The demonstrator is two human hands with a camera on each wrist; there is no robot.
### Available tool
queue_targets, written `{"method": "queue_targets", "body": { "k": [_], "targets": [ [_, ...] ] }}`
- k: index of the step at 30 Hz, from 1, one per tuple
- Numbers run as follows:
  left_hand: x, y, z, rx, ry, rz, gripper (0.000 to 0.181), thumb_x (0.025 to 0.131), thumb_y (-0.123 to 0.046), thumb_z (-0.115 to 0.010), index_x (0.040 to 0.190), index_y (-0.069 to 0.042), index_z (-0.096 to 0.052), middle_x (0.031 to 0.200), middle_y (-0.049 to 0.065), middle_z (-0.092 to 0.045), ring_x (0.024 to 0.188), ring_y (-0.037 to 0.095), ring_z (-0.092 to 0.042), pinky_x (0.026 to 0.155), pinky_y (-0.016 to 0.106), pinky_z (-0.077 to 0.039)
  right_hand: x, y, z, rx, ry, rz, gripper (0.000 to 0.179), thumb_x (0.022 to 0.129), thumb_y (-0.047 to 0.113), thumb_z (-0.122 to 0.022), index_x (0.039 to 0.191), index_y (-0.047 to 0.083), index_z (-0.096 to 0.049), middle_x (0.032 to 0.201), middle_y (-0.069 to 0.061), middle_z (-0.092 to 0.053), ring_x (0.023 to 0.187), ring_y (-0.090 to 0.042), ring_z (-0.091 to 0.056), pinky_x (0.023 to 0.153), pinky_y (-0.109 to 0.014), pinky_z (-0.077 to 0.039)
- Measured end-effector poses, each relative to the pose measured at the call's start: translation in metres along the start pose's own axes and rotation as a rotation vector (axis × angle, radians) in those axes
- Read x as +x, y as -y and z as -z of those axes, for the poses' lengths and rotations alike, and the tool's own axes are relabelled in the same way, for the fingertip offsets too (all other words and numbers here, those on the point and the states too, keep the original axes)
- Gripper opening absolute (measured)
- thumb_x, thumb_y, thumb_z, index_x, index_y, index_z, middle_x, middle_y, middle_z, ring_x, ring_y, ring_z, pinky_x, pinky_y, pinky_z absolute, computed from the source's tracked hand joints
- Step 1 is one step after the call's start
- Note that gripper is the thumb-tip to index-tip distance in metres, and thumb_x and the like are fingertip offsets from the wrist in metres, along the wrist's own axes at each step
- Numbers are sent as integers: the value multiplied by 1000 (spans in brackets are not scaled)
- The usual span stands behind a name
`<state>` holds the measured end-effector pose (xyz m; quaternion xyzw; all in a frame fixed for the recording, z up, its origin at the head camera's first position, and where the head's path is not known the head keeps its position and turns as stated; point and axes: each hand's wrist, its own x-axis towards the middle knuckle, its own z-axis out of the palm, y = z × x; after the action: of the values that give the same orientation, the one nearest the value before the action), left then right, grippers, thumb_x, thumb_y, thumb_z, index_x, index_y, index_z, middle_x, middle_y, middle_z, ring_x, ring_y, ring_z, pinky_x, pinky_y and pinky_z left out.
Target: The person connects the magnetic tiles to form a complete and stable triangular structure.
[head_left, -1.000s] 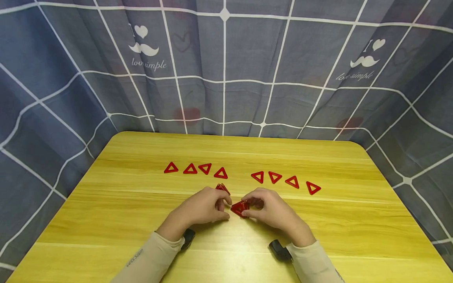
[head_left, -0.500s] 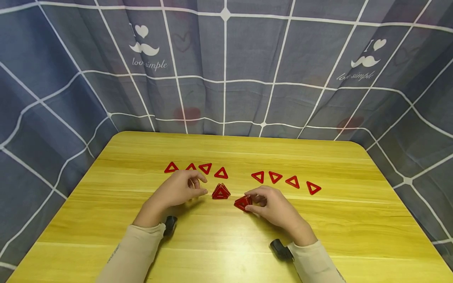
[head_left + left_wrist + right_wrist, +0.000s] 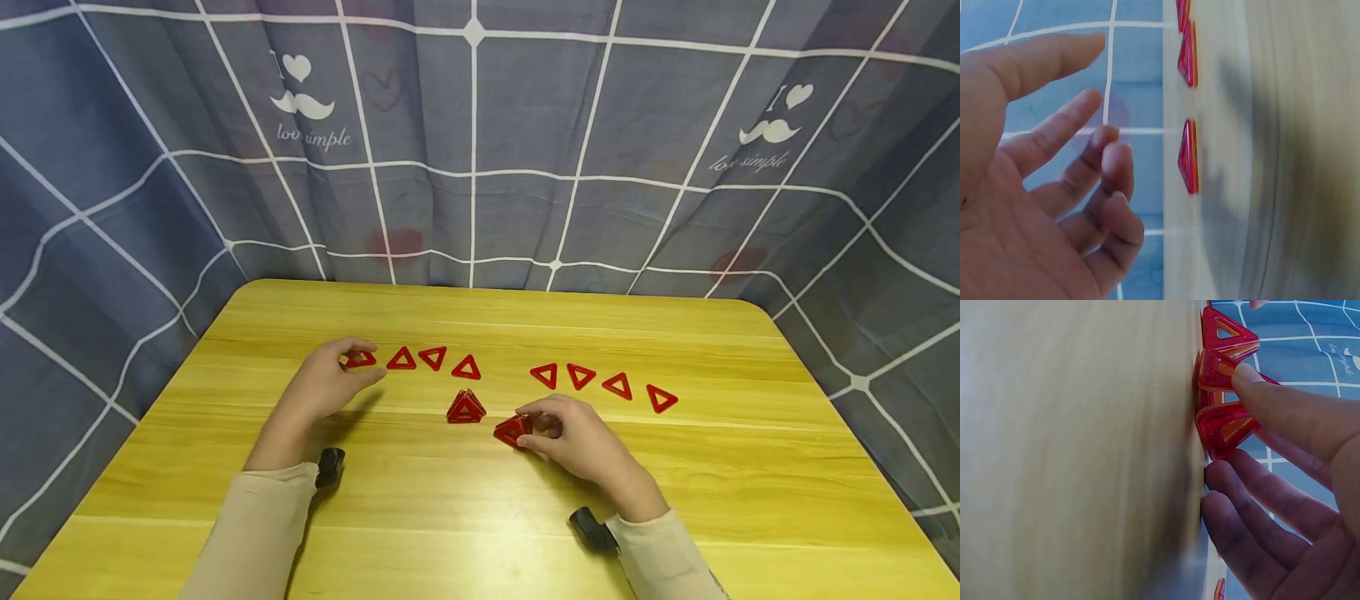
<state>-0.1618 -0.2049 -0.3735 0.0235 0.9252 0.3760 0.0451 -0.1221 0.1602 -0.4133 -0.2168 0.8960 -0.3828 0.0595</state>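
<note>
My left hand [image 3: 326,379] hovers over the leftmost red triangular tile [image 3: 363,360], partly covering it in the head view. In the left wrist view its fingers are loosely bent and apart from the nearest red tile [image 3: 1189,156]. With thumb and fingers, my right hand [image 3: 581,437] holds a small pyramid [image 3: 510,431] of translucent red triangular magnetic tiles on the table. Its thumb lies against one face of that pyramid [image 3: 1219,428] in the right wrist view. A second red tile pyramid [image 3: 466,407] stands just to the left, touched by neither hand.
More flat red triangular tiles lie in a loose row at the back: several on the left, such as this tile [image 3: 467,367], and several on the right, such as this tile [image 3: 581,376]. A grey-blue checked curtain [image 3: 525,217] hangs behind the wooden table [image 3: 450,517].
My left hand has moved from beside the pyramids leftward and back to the end of the tile row. The right hand moved slightly right with its pyramid, then stayed there.
</note>
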Motion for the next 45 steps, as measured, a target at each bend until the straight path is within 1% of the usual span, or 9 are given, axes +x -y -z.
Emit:
{"method": "queue_targets", "body": {
  "k": [4, 8, 11, 15, 21, 26, 36, 40, 45],
  "targets": [
    [3, 7, 5, -17, 18, 31, 56, 95, -33, -70, 142, -7, -54, 138, 23, -49, 115, 41, -50, 84, 49, -48, -1, 0, -1, 0, -4, -3, 33, 86, 20, -82, 118, 14, -73, 104, 4, -67, 87, -11, -64, 78, -32, -54],
    [10, 13, 7, -1, 38, 48, 60, 96, -30, -70, 147, -7, -49, 141, 28, -42, 125, 47, -45, 93, 58, -44, 0, 0, -1, 13, -3, 4, 33, 87, 22, -81, 118, 13, -73, 105, 2, -68, 88, -11, -65, 79, -33, -55],
    [17, 19, 7, 22, 44, 56, 61, 96, -27, -70, 148, -7, -47, 140, 31, -43, 126, 49, -44, 98, 62, -39, 0, 0, 0, 19, -1, 5, 33, 88, 22, -81, 119, 12, -73, 105, 1, -69, 88, -11, -65, 79, -34, -55],
    [26, 29, 6, 44, 43, 59, 60, 94, -24, -73, 147, -7, -50, 139, 32, -45, 126, 50, -44, 101, 64, -36, 1, -1, 0, 20, -1, 12, 33, 87, 22, -81, 118, 12, -73, 105, 2, -68, 87, -11, -65, 78, -33, -55],
    [34, 38, 5, 63, 51, 30, 56, 93, -20, -74, 143, -5, -54, 139, 33, -47, 130, 49, -42, 106, 64, -31, 1, -2, -1, 21, 1, 13, 32, 87, 23, -81, 117, 14, -74, 106, 1, -68, 87, -11, -65, 78, -33, -54],
    [42, 41, 6, 69, 79, 10, 58, 91, -17, -75, 143, -4, -54, 138, 34, -48, 129, 49, -43, 106, 64, -31, 1, -2, 0, 22, 1, 17, 33, 88, 24, -81, 118, 13, -73, 108, 1, -68, 89, -12, -65, 79, -35, -54],
    [52, 44, 13, 77, 173, 11, 61, 91, -18, -77, 144, -3, -53, 143, 31, -46, 134, 47, -40, 110, 60, -29, 1, -2, 0, 21, 3, 16, 33, 88, 24, -81, 118, 13, -74, 106, 2, -68, 88, -12, -65, 79, -34, -55],
    [53, 44, 15, 93, 175, 29, 63, 91, -21, -77, 144, -1, -51, 142, 30, -48, 132, 46, -42, 110, 59, -29, 1, -2, 0, 17, 2, 18, 33, 88, 24, -81, 118, 13, -74, 105, 3, -67, 88, -12, -64, 79, -33, -54],
    [53, 45, 15, 102, 152, 61, 57, 91, -24, -76, 140, -1, -57, 140, 27, -52, 130, 46, -44, 109, 60, -29, 1, -2, 0, 21, -4, 19, 32, 87, 23, -81, 117, 13, -74, 104, 3, -67, 87, -11, -64, 78, -32, -54]
  ]
}}
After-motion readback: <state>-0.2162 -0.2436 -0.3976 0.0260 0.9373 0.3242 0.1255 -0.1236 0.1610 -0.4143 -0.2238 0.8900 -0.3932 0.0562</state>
